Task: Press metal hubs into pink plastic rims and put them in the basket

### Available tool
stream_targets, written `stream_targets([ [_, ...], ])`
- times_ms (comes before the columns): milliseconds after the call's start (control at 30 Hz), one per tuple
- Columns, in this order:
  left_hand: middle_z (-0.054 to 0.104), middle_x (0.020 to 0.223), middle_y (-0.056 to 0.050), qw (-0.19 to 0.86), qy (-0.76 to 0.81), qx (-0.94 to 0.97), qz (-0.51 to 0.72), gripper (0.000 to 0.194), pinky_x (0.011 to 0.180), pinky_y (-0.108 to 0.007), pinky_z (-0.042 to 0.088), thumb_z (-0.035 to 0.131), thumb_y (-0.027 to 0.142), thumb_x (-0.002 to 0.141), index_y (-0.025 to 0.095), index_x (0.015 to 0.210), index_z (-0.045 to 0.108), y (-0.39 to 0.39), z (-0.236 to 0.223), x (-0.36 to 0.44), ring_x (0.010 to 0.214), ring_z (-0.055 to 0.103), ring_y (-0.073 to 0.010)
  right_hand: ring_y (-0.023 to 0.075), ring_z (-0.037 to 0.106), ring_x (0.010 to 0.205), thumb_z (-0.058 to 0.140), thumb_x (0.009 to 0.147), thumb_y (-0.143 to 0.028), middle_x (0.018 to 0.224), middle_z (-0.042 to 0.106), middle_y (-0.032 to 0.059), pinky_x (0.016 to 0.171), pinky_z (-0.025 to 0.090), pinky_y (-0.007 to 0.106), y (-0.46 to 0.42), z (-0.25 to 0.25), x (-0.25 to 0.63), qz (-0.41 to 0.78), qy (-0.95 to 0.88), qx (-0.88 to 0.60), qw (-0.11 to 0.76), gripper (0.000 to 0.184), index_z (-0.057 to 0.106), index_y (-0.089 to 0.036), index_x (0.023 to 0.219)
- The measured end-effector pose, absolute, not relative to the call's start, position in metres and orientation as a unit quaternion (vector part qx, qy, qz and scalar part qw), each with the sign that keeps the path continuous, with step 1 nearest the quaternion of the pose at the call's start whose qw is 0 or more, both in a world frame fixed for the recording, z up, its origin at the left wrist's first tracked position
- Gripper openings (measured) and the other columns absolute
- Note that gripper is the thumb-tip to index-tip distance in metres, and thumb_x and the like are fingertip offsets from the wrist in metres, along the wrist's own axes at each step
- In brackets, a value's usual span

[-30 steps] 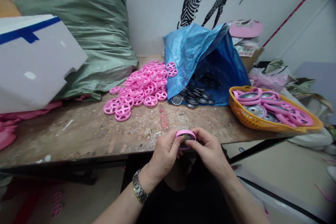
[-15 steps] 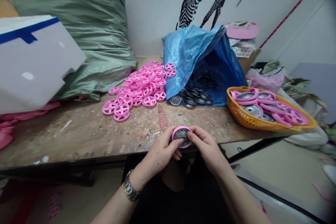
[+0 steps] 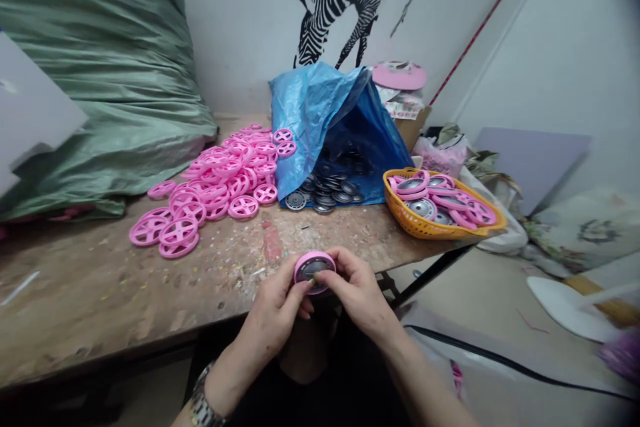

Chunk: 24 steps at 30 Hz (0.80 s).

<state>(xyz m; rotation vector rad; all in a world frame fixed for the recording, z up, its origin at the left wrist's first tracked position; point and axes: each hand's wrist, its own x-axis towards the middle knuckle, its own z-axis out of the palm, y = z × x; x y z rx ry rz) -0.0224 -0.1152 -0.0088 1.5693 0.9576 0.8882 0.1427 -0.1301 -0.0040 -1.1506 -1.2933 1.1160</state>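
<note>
A pink toy wheel point(image 3: 314, 269) with a dark grey hubcap disc set in it is held between both hands at the table's front edge. My left hand point(image 3: 280, 303) grips its left side, thumb on the disc. My right hand point(image 3: 357, 290) holds the right side, its thumb pressed near the disc's middle. The fingers behind the wheel are mostly hidden. Beyond the hands lies a heap of pink spoked wheels point(image 3: 225, 173). Grey discs point(image 3: 325, 190) spill from the mouth of a blue plastic bag point(image 3: 310, 103).
To the right, an orange basket point(image 3: 417, 229) holds pink wheels with grey discs. A large green sack point(image 3: 125, 80) stands at the back left, beside a white board point(image 3: 35, 107). The worn wooden table point(image 3: 115, 293) has small scraps on it. A pink cap point(image 3: 400, 77) sits behind the bag.
My view has turned to the right, so the table things appear further left. Both hands still hold the wheel; it has tilted to show its grey face, and the thumbs have shifted over the disc.
</note>
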Motion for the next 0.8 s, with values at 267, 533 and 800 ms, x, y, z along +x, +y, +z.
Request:
stream_targets([
  [267, 0.066, 0.096, -0.006, 0.477, 0.412, 0.678, 0.378, 0.056, 0.057, -0.027, 0.057, 0.051, 0.04, 0.093, 0.021, 0.145, 0.042, -0.115, -0.017, -0.013, 0.075, 0.066, -0.0184, 0.0169, 0.062, 0.085, 0.064, 0.085, -0.028, 0.089, 0.069, -0.0008, 0.079, 0.047, 0.028, -0.13, 0.015, 0.18, 0.356, -0.587, -0.532, 0.496, 0.013, 0.067, -0.023, 0.096],
  [533, 0.065, 0.095, -0.005, 0.392, 0.448, 0.698, 0.399, 0.046, 0.054, -0.025, 0.057, 0.05, 0.041, 0.094, 0.02, 0.135, 0.053, -0.105, -0.018, -0.038, 0.067, 0.066, -0.0148, 0.0213, 0.067, 0.083, 0.071, 0.076, -0.039, 0.094, 0.073, 0.0044, 0.077, 0.053, 0.035, -0.074, 0.069, 0.304, 0.14, -0.546, -0.61, 0.557, 0.036, 0.065, -0.021, 0.107],
  [800, 0.073, 0.104, -0.009, 0.339, 0.438, 0.745, 0.371, 0.035, 0.061, -0.027, 0.059, 0.053, 0.039, 0.093, 0.024, 0.121, 0.068, -0.106, -0.029, -0.041, 0.078, 0.071, -0.0205, 0.0251, 0.07, 0.084, 0.057, 0.087, -0.039, 0.097, 0.075, 0.0151, 0.073, 0.052, 0.035, 0.006, 0.083, 0.384, -0.055, -0.515, -0.795, 0.316, 0.041, 0.07, -0.01, 0.112],
])
